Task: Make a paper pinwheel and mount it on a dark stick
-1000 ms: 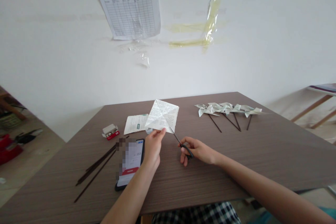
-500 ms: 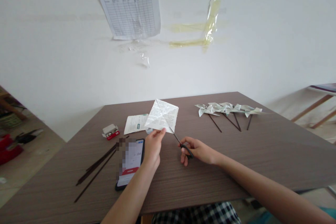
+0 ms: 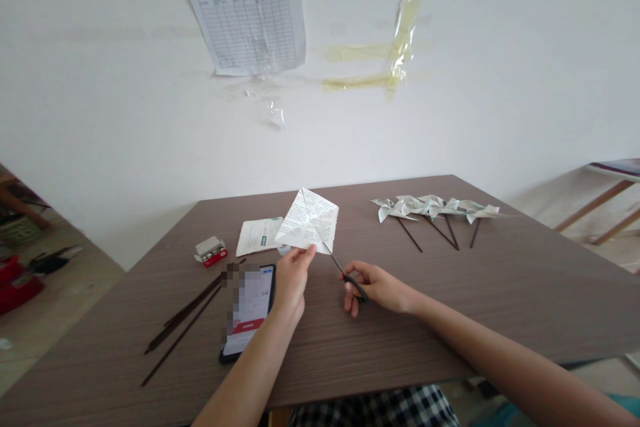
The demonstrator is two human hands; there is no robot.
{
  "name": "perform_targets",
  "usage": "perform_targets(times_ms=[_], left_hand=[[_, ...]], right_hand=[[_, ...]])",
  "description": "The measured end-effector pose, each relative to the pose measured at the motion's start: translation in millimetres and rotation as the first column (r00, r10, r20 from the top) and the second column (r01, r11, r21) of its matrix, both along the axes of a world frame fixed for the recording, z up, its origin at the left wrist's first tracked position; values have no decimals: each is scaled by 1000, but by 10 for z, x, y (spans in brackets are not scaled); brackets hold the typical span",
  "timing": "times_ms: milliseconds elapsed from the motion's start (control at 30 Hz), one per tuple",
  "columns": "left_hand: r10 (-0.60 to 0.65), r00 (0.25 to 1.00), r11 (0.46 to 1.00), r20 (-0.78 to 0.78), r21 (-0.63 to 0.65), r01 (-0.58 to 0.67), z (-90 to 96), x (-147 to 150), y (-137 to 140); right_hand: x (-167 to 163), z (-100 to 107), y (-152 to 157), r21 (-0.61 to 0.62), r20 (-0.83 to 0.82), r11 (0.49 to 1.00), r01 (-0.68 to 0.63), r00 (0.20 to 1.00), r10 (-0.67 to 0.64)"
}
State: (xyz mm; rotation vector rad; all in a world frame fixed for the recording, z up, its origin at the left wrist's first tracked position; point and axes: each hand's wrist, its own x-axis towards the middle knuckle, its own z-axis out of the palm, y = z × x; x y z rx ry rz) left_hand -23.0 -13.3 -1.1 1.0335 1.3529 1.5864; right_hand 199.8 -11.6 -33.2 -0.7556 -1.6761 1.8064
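My left hand [image 3: 294,275] pinches the lower edge of a square sheet of printed paper [image 3: 309,219], thumb on top. Diagonal creases cross in the middle of the sheet, which is held up above the table. In my right hand [image 3: 369,285] is a pair of scissors [image 3: 338,263] with black handles, the fingers through the loops. The blades reach into the sheet's lower right corner and look nearly closed. Their tips lie at the paper, short of its centre.
Several paper pinwheels [image 3: 437,209] on dark sticks lie at the back right of the table [image 3: 475,300]. To the left are a phone [image 3: 249,320], loose dark sticks [image 3: 184,313], a small red-and-white box [image 3: 212,252] and a printed booklet [image 3: 256,236]. A wall [image 3: 350,140] stands behind.
The paper has shifted and tilted slightly, its top corner moving a little to the right. Both hands and the scissors stay almost in place.
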Motion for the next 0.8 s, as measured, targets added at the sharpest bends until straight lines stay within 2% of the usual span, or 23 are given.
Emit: perform_targets(times_ms=[200, 800], left_hand=[[-14, 1000, 1000, -18, 0, 14, -22, -7, 13], [-23, 999, 1000, -32, -7, 22, -32, -13, -1]], right_hand=[[-4, 46, -34, 4, 24, 999, 42, 999, -42], [2, 100, -51, 18, 24, 998, 55, 998, -55]])
